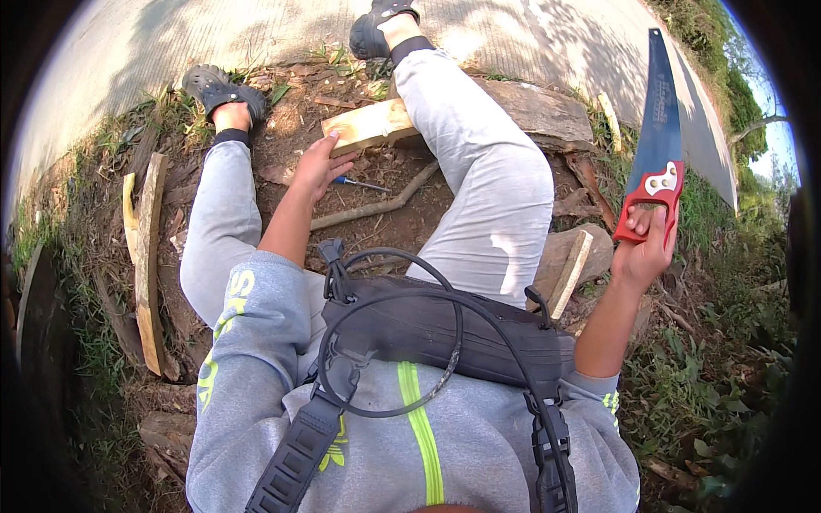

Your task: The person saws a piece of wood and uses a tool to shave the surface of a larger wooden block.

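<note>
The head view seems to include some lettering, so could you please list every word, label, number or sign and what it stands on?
Left sleeve: large yellow-green letters, partly legible; I won't copy them.
Saw blade: dark print, too small to read reliably.
Sweatshirt front: yellow-green emblem beside the strap; no readable words.

We are outdoors, at a roadside, on a rough patch of bare dirt (286, 132) scattered with twigs and dry leaves. Along its far edge we see a pale, ridged concrete road (274, 34), sunlit and dappled with shadow. Leafy weeds (684, 385) crowd its right edge, a weathered log (547, 120) lies near the road, and trees (741, 96) stand under blue sky (754, 56) at the upper right.
</note>
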A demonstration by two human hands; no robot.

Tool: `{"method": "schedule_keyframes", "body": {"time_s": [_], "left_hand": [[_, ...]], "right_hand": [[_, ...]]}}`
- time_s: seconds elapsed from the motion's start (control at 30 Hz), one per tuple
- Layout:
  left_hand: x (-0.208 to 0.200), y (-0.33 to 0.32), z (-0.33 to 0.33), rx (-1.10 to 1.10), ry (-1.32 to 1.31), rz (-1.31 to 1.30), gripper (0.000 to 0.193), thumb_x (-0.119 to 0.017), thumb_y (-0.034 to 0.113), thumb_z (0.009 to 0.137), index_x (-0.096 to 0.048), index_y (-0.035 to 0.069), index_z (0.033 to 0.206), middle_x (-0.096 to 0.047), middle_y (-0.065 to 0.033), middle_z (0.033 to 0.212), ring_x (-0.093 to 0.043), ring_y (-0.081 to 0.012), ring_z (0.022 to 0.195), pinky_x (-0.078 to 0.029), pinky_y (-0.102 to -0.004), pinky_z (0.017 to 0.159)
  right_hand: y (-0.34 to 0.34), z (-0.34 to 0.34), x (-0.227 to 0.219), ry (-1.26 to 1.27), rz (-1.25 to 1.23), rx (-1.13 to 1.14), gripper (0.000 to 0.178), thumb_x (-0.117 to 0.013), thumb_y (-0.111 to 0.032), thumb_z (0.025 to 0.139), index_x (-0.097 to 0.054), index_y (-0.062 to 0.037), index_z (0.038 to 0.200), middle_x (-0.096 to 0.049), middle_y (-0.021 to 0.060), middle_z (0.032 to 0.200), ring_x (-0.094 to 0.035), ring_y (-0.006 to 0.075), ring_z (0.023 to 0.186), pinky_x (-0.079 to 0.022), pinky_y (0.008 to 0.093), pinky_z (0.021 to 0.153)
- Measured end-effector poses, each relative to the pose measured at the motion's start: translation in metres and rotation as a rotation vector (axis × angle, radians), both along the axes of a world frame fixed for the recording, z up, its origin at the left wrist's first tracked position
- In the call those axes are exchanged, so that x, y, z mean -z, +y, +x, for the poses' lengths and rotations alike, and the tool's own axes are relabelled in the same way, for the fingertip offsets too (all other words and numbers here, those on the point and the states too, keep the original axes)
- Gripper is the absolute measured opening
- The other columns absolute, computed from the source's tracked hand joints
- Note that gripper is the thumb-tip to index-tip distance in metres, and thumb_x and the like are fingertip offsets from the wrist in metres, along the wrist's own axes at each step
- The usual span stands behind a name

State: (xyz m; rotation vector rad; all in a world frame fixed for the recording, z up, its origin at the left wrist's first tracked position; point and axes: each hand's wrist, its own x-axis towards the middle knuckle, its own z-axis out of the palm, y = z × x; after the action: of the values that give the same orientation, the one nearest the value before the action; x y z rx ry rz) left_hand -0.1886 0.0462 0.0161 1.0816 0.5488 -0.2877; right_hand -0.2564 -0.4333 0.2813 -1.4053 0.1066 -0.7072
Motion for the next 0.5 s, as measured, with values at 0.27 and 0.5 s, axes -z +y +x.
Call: {"method": "schedule_keyframes", "body": {"time_s": [0.27, 0.5], "left_hand": [[-0.007, 0.002, -0.005, 0.002, 0.003, 0.052, 0.059, -0.054, 0.041, 0.114, -0.043, -0.001, 0.154, -0.059, -0.0212, 0.147, -0.064, -0.0361, 0.135, -0.054, -0.0479, 0.109], [0.001, -0.001, -0.003, -0.033, -0.023, 0.033, 0.056, -0.057, 0.042, 0.113, -0.048, 0.0, 0.149, -0.063, -0.0189, 0.143, -0.066, -0.0348, 0.132, -0.056, -0.0466, 0.107]], "right_hand": [[0.214, 0.024, 0.078, 0.411, -0.251, -0.664, 0.042, -0.068, -0.008, 0.103, -0.065, -0.001, 0.145, -0.076, 0.0103, 0.112, -0.068, 0.0124, 0.091, -0.054, 0.028, 0.081], [0.222, 0.014, 0.119, 0.41, -0.361, -0.626, 0.015, -0.068, -0.01, 0.103, -0.071, -0.0054, 0.118, -0.069, 0.0024, 0.095, -0.06, 0.0104, 0.086, -0.05, 0.0282, 0.079]]}}
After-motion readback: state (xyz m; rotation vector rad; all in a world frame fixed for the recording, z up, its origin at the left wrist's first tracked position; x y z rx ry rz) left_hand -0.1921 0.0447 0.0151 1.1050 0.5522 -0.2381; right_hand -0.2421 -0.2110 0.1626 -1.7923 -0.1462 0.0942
